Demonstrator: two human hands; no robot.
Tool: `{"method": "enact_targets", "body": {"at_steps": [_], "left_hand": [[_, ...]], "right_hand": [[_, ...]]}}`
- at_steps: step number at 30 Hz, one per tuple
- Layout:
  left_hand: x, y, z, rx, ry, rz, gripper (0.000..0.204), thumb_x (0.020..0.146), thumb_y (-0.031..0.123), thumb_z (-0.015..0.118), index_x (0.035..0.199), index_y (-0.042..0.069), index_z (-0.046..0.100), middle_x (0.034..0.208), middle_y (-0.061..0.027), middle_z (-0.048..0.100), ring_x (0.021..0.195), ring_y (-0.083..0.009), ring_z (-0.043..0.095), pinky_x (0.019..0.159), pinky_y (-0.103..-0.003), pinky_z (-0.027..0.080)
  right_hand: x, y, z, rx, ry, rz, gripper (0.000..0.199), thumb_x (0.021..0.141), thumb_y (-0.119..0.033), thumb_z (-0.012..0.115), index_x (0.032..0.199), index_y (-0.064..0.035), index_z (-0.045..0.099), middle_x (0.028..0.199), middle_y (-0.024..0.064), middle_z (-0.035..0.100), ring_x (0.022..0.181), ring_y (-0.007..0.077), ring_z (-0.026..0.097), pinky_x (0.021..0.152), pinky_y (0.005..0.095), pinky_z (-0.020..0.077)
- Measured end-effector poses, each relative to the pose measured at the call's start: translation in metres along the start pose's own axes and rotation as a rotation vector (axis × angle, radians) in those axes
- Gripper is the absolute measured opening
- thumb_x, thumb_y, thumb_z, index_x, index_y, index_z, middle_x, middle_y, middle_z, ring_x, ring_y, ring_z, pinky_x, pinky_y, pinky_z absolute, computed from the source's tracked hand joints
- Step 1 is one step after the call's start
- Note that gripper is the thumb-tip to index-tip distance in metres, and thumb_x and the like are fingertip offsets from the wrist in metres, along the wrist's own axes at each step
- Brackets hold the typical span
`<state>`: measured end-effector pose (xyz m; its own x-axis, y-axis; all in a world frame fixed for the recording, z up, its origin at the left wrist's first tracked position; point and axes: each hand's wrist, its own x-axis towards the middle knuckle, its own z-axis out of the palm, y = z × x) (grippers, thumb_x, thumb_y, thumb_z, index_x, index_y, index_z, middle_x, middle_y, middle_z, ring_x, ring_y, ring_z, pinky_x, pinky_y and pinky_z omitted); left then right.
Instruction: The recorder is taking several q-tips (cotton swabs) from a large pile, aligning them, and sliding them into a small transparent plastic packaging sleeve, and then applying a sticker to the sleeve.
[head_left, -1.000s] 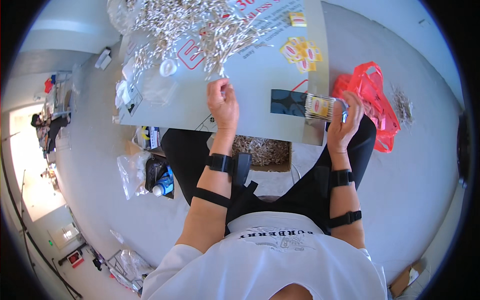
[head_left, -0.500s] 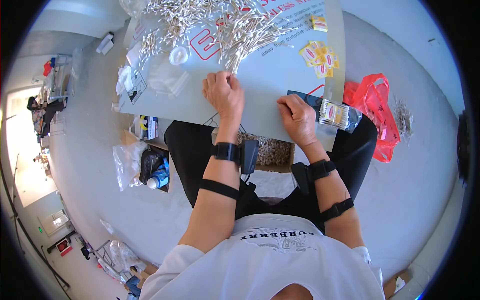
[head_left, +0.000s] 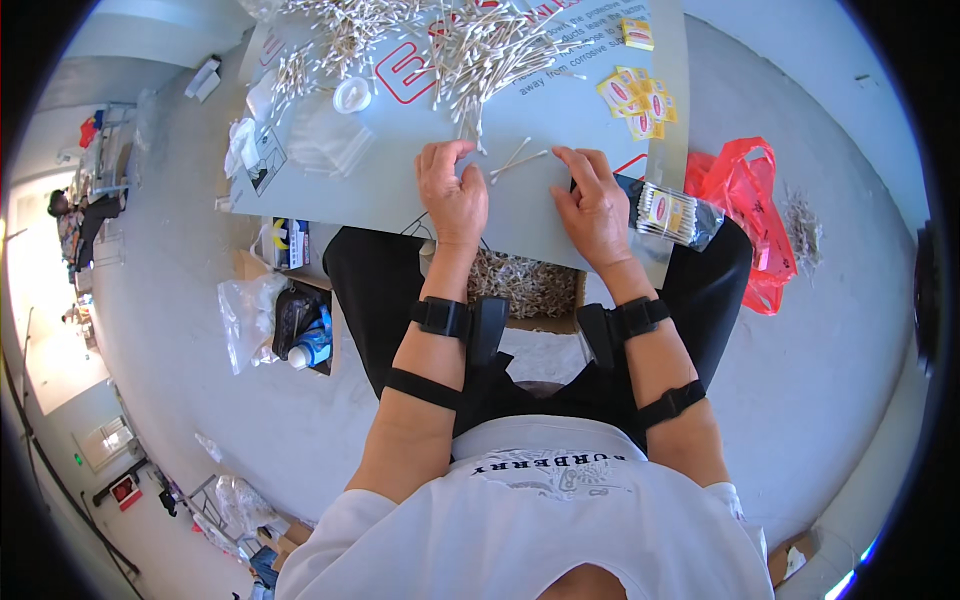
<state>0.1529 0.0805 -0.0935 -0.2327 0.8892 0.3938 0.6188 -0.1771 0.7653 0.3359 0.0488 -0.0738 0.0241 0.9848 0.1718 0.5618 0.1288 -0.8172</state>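
Note:
Two loose cotton swabs (head_left: 526, 162) lie crossed on the table (head_left: 395, 185), in the gap between my hands. To their left my left hand (head_left: 452, 192) rests with bent fingers, its thumb apart from them and nothing held. My right hand (head_left: 598, 208) is on the other side, thumb and fingers spread, its index fingertip close to one swab's end. Just beyond lies a large heap of cotton swabs (head_left: 490, 62). Beside my right hand, a clear pack of swabs (head_left: 667, 212) with a yellow label sits at the table's edge.
Yellow cards (head_left: 637, 103) and a small yellow stack (head_left: 637, 34) lie at the right. Clear plastic bags (head_left: 330, 145) and a round white tub (head_left: 352, 95) are left. Below the table stands a box of swabs (head_left: 525, 287); a red bag (head_left: 752, 220) hangs right.
Both hands were closed and have opened, fingers now apart. Two swabs now show on the table between them. The view has shifted slightly.

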Motion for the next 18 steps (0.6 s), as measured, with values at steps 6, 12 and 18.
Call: {"method": "enact_targets", "body": {"at_steps": [6, 12, 18], "left_hand": [[-0.009, 0.015, 0.002, 0.233, -0.089, 0.208, 0.02, 0.066, 0.001, 0.066, 0.085, 0.009, 0.066, 0.088, -0.0079, 0.057, 0.087, -0.0304, 0.053, 0.077, -0.043, 0.043], [-0.016, 0.021, 0.008, 0.171, -0.263, 0.258, 0.023, 0.065, 0.01, 0.074, 0.085, 0.008, 0.063, 0.089, -0.0094, 0.056, 0.089, -0.0324, 0.053, 0.08, -0.043, 0.042], [0.021, 0.009, 0.005, 0.556, 0.025, 0.116, 0.025, 0.076, 0.022, 0.073, 0.089, 0.005, 0.061, 0.093, -0.0122, 0.061, 0.093, -0.0356, 0.055, 0.083, -0.045, 0.045]], "right_hand": [[0.028, 0.001, 0.004, -0.081, -0.088, -0.105, 0.045, 0.074, -0.005, 0.071, 0.118, -0.0139, 0.062, 0.11, 0.0118, 0.058, 0.087, 0.0306, 0.065, 0.071, 0.042, 0.0546], [0.015, 0.014, 0.006, -0.185, -0.093, -0.251, 0.019, 0.074, -0.007, 0.073, 0.092, -0.0095, 0.066, 0.101, 0.0089, 0.058, 0.088, 0.0298, 0.064, 0.07, 0.0403, 0.0542], [-0.013, 0.007, -0.005, -0.128, 0.041, -0.186, 0.012, 0.076, -0.007, 0.072, 0.082, -0.0064, 0.062, 0.092, 0.0085, 0.059, 0.082, 0.0291, 0.064, 0.069, 0.0388, 0.053]]}}
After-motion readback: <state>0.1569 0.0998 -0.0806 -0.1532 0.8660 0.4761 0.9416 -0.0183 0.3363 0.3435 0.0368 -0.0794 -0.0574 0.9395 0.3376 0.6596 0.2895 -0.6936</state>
